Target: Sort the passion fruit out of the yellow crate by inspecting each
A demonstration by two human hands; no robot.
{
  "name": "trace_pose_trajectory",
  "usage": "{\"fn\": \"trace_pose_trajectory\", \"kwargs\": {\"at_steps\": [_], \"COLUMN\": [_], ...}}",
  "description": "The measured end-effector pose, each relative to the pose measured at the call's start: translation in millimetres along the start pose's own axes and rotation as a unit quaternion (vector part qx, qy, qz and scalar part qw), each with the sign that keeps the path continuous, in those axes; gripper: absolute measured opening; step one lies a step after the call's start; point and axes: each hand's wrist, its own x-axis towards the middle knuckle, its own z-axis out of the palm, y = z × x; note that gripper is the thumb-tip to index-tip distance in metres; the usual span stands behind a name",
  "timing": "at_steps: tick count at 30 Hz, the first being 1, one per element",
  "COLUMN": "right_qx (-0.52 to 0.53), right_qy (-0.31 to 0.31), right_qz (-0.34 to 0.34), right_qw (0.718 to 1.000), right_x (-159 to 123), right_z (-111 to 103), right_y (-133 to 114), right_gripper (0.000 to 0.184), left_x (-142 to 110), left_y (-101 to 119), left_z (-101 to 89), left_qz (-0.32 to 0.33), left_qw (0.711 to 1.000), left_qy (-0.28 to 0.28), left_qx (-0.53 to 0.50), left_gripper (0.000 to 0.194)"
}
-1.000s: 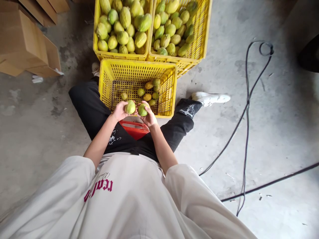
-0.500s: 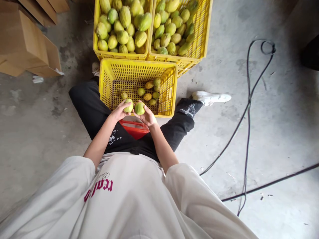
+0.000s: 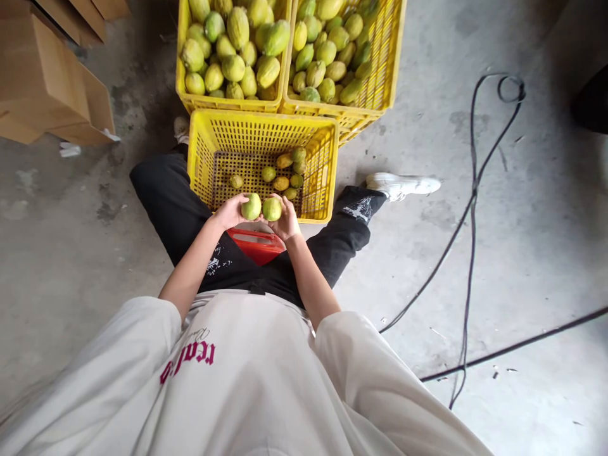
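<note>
My left hand [image 3: 230,213] is closed around a small green papaya [image 3: 251,206]. Another green papaya [image 3: 272,209] is in my right hand [image 3: 287,220], with the fingers curled around its side and underside. The two fruits are side by side, a narrow gap between them, over the near rim of a yellow plastic crate [image 3: 261,116]. Inside that crate, several small green and yellow-orange papayas [image 3: 281,183] lie toward the right, and a single one [image 3: 236,182] lies to the left.
Two yellow crates full of papayas stand behind, one at left [image 3: 181,76] and one at right [image 3: 388,76]. Something red [image 3: 260,247] sits between my legs. Cardboard boxes [image 3: 57,69] are at upper left; a black cable [image 3: 451,247] loops over the concrete floor at right.
Both hands have shifted slightly right with their papayas. Each fruit has turned a little, and the right one has risen level with the left.
</note>
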Motion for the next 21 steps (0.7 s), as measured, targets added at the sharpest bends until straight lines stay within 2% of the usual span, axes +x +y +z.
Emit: {"fn": "trace_pose_trajectory", "kwargs": {"at_steps": [4,7,11,15,21], "right_qx": [0.036,0.037,0.010,-0.012,-0.016], "right_qy": [-0.032,-0.041,-0.047,-0.016,0.023], "right_qz": [0.028,0.042,0.032,0.021,0.014], "right_qw": [0.998,0.998,0.998,1.000,1.000], "right_x": [-3.2,-4.8,-5.1,-1.2,4.7], "right_z": [3.8,6.7,6.3,1.8,-3.0], "right_y": [-3.8,-4.1,-4.0,-1.5,3.8], "right_gripper": [0.032,0.032,0.021,0.013,0.026], "left_x": [-3.6,-5.7,-5.7,-2.0,5.0], "left_y": [-2.4,-4.1,-3.3,-1.3,-3.4], "left_z": [2.6,4.7,6.2,3.6,-1.6], "left_qz": [0.029,0.038,0.039,0.031,-0.012], "left_qw": [0.999,0.999,0.998,0.999,0.999], "left_qy": [-0.007,0.002,0.015,0.021,0.016], "left_qx": [0.032,0.036,0.046,0.026,-0.031], "left_gripper": [0.028,0.026,0.020,0.021,0.019]}}
